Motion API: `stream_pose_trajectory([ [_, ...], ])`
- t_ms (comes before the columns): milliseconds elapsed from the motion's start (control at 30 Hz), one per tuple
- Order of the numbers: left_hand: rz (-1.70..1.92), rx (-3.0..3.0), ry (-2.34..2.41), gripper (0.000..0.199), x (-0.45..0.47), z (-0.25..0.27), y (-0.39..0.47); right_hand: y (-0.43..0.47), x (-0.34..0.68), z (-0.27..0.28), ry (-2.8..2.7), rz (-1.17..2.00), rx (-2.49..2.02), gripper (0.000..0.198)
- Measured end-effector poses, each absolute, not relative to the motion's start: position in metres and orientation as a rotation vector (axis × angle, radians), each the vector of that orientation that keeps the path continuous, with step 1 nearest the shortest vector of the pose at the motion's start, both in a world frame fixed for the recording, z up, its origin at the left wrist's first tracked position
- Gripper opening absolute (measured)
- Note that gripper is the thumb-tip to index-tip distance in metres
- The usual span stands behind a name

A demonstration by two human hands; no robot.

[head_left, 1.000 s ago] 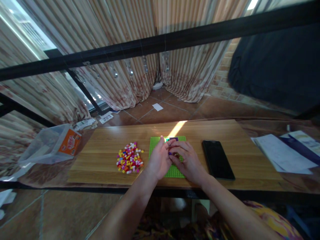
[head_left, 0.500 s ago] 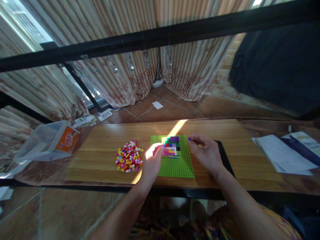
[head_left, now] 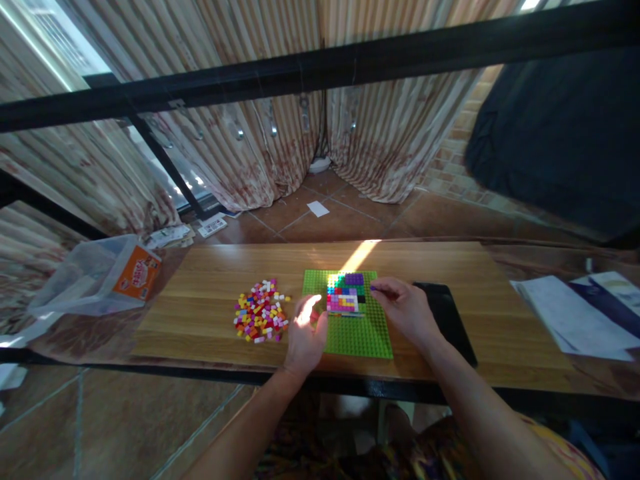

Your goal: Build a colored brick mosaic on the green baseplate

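Note:
A green studded baseplate (head_left: 360, 340) lies on the wooden table, with a block of colourful toy bricks (head_left: 343, 297) built on its upper middle. Over the plate's left edge is my left hand (head_left: 306, 340), thumb and fingers apart, holding nothing I can see. My right hand (head_left: 407, 310) is at the plate's right edge, thumb and forefinger pinched on a small purple brick (head_left: 374, 289). Left of the plate, a loose heap of small mixed-colour bricks (head_left: 260, 312) lies on the table.
A black tablet-like slab (head_left: 447, 320) lies right of the plate, partly behind my right forearm. Papers (head_left: 570, 313) lie at the far right. A clear plastic bin (head_left: 80, 280) with an orange label stands at the left. The wooden table (head_left: 195, 293) has a dark front edge.
My right hand has moved left to the plate's edge with the purple brick. My left hand has drawn back from the built bricks and opened. The view has shifted slightly.

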State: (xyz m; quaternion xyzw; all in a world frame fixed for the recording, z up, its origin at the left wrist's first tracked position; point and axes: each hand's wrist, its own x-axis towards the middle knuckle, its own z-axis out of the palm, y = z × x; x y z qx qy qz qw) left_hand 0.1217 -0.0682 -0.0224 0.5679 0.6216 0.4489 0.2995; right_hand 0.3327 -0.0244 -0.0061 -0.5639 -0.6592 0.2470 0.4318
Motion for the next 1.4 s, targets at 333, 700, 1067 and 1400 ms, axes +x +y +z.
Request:
stream_pose_trajectory([
  [333,1.124,1.652,1.626,0.033,0.126,-0.035,-0.068,-0.024,0.327,-0.002,-1.595,0.572,-1.427,0.017],
  [700,0.97,2.04,1.769,0.038,0.125,-0.048,-0.067,-0.021,0.322,-0.006,-1.682,0.511,-1.323,0.017],
  [1067,0.966,2.072,1.782,0.037,0.125,-0.051,-0.067,-0.017,0.322,-0.005,-1.657,0.468,-1.304,0.013],
  [1400,0.938,2.133,1.767,0.038,0.125,-0.05,-0.066,-0.012,0.305,-0.015,-1.705,0.38,-1.297,0.011],
])
